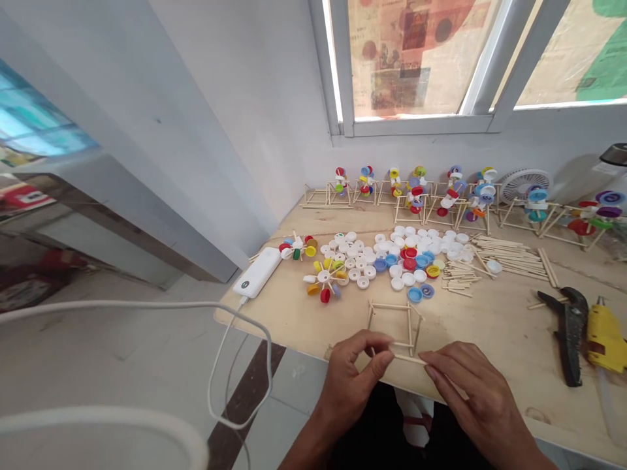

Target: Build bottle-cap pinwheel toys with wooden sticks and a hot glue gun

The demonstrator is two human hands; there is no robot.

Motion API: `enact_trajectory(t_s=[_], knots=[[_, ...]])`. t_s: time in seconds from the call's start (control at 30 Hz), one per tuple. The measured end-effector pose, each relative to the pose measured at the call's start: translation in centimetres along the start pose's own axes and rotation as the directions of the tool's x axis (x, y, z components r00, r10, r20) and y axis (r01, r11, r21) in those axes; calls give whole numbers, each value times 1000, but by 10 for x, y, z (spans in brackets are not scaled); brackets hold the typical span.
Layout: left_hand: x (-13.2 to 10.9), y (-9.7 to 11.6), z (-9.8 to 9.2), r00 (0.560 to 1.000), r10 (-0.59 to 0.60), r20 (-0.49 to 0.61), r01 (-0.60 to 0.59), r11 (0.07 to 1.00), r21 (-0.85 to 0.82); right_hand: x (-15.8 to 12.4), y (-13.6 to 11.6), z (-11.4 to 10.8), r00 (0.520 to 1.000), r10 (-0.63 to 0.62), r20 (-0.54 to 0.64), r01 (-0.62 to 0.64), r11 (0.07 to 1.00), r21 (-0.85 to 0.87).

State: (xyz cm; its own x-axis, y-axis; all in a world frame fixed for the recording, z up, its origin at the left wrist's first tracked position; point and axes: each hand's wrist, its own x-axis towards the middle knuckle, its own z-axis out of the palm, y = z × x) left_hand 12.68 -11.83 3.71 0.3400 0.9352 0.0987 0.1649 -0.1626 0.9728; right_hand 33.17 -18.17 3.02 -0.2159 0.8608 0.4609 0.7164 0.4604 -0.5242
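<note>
A thin wooden stick point(409, 359) spans the gap between my two hands at the table's front edge. My left hand point(356, 373) pinches its left end between thumb and fingers. On the other end, my right hand point(470, 385) is closed with its fingertips. Just behind the stick stands a small open frame of wooden sticks point(409, 320); my left fingers cover its near left corner. Whether the held stick touches this frame, I cannot tell. Farther back lies a wheel of sticks with coloured bottle caps point(324, 277).
White bottle caps point(360, 258), blue caps point(415, 295) and loose sticks point(509, 254) cover the table's middle. Finished cap wheels on frames point(416, 196) line the wall. Black pliers-like clamp point(568, 333) and yellow glue gun point(606, 336) lie right; a cabled power bank point(258, 271) lies left.
</note>
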Motion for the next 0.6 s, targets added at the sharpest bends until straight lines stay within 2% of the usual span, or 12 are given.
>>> enact_trajectory(t_s=[0.07, 0.13, 0.17, 0.23, 0.3, 0.37, 0.43, 0.6], knots=[[11, -10, -13, 988, 47, -145, -35, 995, 89, -1, 3, -2, 999, 16, -39, -17, 1000, -3], [27, -21, -31, 937, 92, -337, 9, 958, 285, 1, 6, -5, 993, 47, -112, -49, 999, -11], [37, -27, -40, 919, 124, -374, 34, 921, 389, 4, 8, -7, 987, 58, -149, -62, 998, -20], [56, -36, -56, 916, 166, -366, 89, 803, 589, 12, 11, -10, 978, 59, -200, -71, 996, -52], [73, -43, -66, 926, 173, -335, 161, 621, 767, 22, 14, -10, 975, 37, -219, -59, 994, -96], [85, -47, -69, 941, 152, -302, 194, 490, 850, 33, 17, -8, 976, 16, -215, -47, 989, -139], [94, -50, -69, 950, 128, -285, 203, 440, 875, 41, 20, -4, 980, -9, -198, -26, 985, -172], [103, -57, -66, 957, 97, -275, 219, 386, 896, 53, 26, 9, 992, -51, -119, 23, 975, -223]])
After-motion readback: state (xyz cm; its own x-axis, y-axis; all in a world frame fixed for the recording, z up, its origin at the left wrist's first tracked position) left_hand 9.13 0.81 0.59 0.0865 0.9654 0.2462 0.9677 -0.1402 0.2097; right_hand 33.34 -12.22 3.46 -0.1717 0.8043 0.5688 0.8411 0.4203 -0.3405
